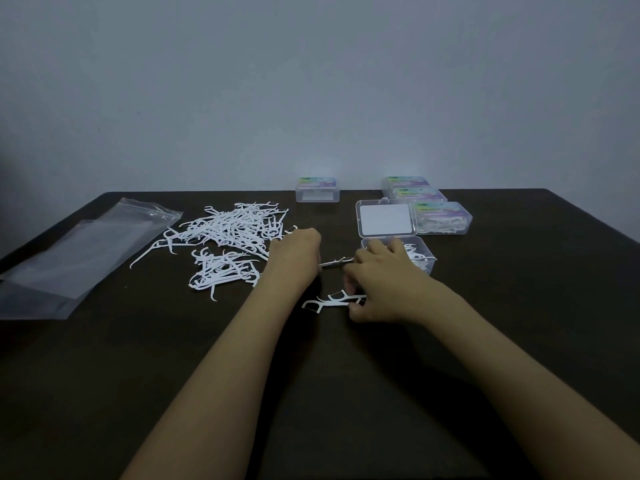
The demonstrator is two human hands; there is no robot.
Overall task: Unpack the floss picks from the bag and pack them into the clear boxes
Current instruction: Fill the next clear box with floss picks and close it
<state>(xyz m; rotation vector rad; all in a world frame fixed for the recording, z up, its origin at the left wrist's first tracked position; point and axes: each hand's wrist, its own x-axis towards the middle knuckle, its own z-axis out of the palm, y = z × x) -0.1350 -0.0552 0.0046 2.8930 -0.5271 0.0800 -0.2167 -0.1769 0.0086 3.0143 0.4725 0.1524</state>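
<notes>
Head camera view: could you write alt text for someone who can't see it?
Two bare hands work over a dark table: the right hand pinches a few white floss picks beside an open clear box, while the left hand reaches to the loose pile. A clear plastic bag lies at left; closed boxes stand behind.

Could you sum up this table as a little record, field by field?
Surface: dark table
Bag: clear bag, flat, at left
Loose picks: pile of floss picks, beside bag
Open box: open box, some picks inside, lid back
Shut boxes: filled box at right; others behind
Left hand: left hand at pile edge, grip hidden
Right hand: right hand pinches bundle of picks
</notes>
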